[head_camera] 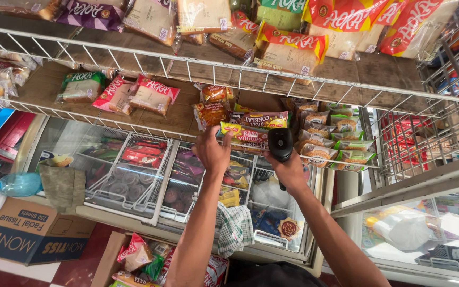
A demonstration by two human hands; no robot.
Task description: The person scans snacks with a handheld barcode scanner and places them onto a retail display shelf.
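Left hand fingers pinch red-yellow plastic snack packet; right hand wrapped around black handheld scanner. White wire shelf edge beside fingertips, holds wrapped breads.

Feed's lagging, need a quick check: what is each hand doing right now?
Left hand: fingers closed on a wrapped snack pack at the wire shelf edge.
Right hand: closed around a black handheld scanner.
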